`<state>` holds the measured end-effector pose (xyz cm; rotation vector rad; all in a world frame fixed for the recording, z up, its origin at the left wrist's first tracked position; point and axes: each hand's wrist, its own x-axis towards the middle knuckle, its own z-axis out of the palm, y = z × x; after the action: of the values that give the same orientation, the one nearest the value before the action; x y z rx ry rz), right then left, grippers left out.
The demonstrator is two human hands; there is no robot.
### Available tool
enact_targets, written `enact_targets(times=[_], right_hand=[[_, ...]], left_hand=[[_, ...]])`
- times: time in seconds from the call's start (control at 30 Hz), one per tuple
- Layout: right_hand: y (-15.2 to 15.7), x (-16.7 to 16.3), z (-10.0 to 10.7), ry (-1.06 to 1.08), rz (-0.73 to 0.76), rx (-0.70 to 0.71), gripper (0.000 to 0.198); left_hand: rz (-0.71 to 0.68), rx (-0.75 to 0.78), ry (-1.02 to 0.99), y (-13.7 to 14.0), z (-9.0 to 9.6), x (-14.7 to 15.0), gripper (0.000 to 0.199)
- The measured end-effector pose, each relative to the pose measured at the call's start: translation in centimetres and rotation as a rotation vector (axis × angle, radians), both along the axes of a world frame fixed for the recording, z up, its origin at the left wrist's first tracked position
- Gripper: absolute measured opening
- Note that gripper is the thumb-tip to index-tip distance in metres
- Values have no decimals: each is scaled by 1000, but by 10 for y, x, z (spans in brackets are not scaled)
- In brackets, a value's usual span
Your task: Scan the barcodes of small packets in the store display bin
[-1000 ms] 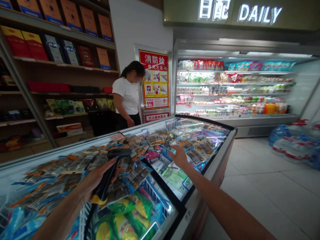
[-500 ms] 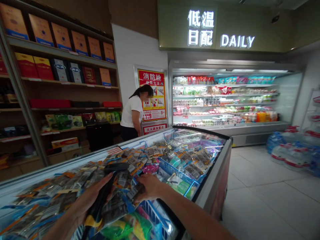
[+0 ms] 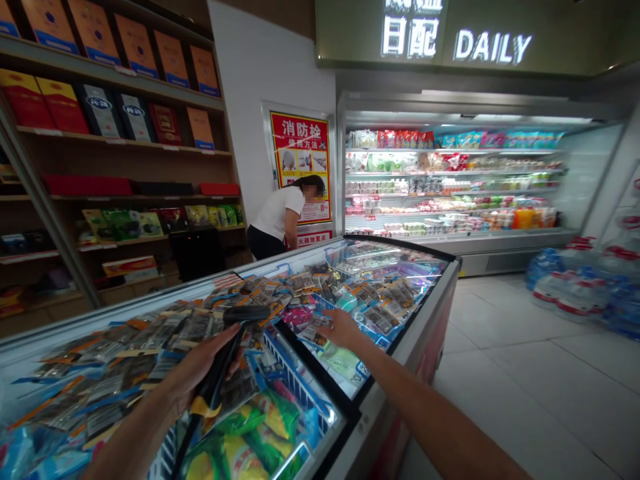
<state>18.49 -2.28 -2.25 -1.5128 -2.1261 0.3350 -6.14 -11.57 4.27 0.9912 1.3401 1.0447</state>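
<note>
Barcode scanner (image 3: 247, 313), black and yellow, sits in the left hand (image 3: 203, 363), which wraps around it above small packets (image 3: 193, 327) in the chest freezer (image 3: 431, 317). The right hand (image 3: 345, 330) is apart, by another packet (image 3: 312, 328); I can't tell if it grips it. Green-yellow bags (image 3: 245, 450) lie nearest.

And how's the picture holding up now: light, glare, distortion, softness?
Head view: the DAILY sign glows white and washed out; head view: bright streaks glint on the freezer's glass lid; head view: the shelf upright leans, likely wide-angle distortion; head view: the bottled water looks soft; head view: the black handheld scanner in the left hand shows little surface detail.
</note>
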Motion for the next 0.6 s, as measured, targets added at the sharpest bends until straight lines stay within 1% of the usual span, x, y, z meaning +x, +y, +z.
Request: enact_targets(times=[0.07,0.1,0.17,0.27,0.3,0.43,0.47,0.6], right_hand=[[-5,-5,-1,-31,-176,-12,53],[-6,-8,-1,-55,-225,-9,59],[-6,-13,-3,-101,-231,4,63],[5,-9,-5,-115,-121,-5,55],[10,-6,-5,-107,-117,-15,52],[25,9,-4,-84,-276,-66,35],[28,9,-4,-80,-308,-71,34],[34,4,-7,-32,-389,-13,43]], left_hand=[[-19,18,-11,1,-2,5,35],[-37,17,-9,1,-2,8,35],[-75,7,1,2,-3,14,38],[-111,-13,10,5,-2,25,40],[-112,-13,10,7,-2,29,39],[-120,-7,-22,19,1,46,39],[-122,-13,-36,24,2,50,39],[-131,-22,-74,38,5,62,36]])
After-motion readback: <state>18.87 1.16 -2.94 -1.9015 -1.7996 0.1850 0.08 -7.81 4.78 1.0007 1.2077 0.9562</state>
